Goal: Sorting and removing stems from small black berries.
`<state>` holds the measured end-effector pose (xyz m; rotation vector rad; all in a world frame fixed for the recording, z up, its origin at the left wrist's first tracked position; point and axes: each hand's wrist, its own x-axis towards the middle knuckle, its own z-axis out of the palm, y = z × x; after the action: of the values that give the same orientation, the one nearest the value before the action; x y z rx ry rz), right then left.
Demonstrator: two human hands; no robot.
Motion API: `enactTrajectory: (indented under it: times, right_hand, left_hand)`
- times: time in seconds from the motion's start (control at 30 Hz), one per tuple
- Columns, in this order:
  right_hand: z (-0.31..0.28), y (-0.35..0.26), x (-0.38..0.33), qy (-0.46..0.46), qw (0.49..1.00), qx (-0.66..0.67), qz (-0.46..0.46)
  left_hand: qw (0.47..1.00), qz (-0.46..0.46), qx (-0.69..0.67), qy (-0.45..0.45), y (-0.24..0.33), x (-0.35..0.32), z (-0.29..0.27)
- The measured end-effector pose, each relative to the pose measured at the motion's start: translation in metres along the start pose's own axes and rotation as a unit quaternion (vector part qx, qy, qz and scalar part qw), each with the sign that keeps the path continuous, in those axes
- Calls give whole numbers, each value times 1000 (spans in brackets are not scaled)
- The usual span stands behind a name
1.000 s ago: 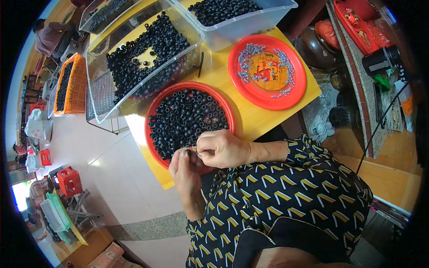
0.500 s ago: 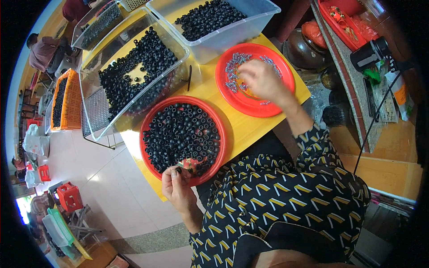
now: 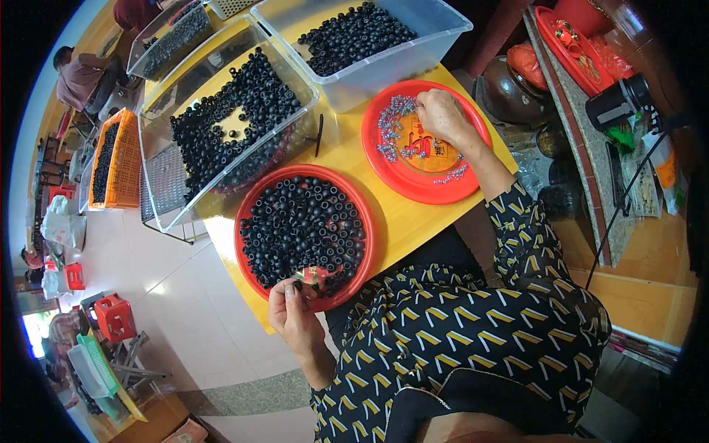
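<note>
My left hand (image 3: 294, 313) rests at the near rim of a red round tray (image 3: 368, 244) full of small black rings (image 3: 303, 229), its fingertips pinching one black ring. My right hand (image 3: 442, 114) reaches onto a second red plate (image 3: 413, 181) to the right, fingers down among small silvery metal parts (image 3: 393, 125) scattered on it. Both trays sit on a yellow table (image 3: 402, 218). My patterned sleeves come in from below.
Two clear plastic bins (image 3: 299, 111) (image 3: 384, 70) with more black rings stand behind the trays. An orange crate (image 3: 112, 159) sits at far left on the floor. A person sits at upper left. Pots, a red tray and clutter fill the right side.
My right hand left the left hand at the black-ring tray, swung to the right plate, and now picks among the metal parts. The left hand stays at the tray's rim.
</note>
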<state>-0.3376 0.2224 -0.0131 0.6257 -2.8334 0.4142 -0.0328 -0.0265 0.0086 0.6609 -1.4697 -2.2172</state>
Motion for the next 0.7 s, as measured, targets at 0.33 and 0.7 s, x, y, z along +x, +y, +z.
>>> enactTrajectory:
  times: [0.33,0.7]
  right_hand:
    - [5,1,3,-6,999,30,24]
    - [-22,-10,-22,4,986,160,46]
  left_hand:
    - [1000,-6,-9,4,0,-6,6]
    - [986,-66,-152,0,-3,-12,3]
